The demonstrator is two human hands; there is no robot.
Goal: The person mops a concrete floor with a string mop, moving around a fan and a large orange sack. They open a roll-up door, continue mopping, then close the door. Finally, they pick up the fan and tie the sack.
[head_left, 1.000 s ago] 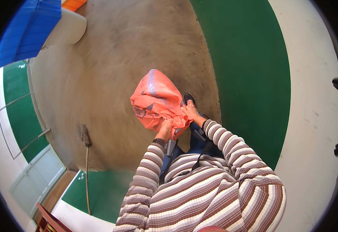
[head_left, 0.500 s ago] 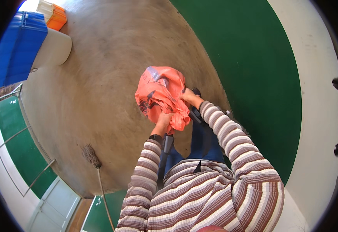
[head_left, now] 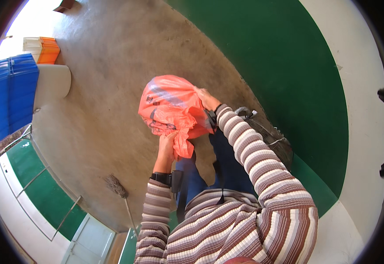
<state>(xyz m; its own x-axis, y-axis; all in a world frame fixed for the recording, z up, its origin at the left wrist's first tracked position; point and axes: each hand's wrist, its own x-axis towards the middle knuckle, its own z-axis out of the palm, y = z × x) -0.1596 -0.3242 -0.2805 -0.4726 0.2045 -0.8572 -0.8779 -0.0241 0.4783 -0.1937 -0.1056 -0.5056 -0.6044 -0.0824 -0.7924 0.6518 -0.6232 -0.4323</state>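
Observation:
A bulging red-orange plastic bag (head_left: 170, 103) hangs in front of my legs, with dark print and a pale patch on its side. My left hand (head_left: 167, 145) grips the gathered plastic at the bag's near left edge, fingers closed in its folds. On the bag's far right edge, my right hand (head_left: 207, 99) pinches the plastic. What the bag contains is hidden. Each wrist wears a black strap with a dark device.
To the right, a grey-green sack (head_left: 271, 141) lies against the green-and-white wall (head_left: 284, 75). A mop (head_left: 117, 187) stands at lower left. Far left are a blue bin (head_left: 11, 94), a pale round container (head_left: 55, 81) and an orange-and-white crate (head_left: 47, 50).
The bag has spread out fuller and smoother, its bunched folds opened. My hands have moved left, and the right one is higher on the bag's edge. My view has turned, showing more of the sack.

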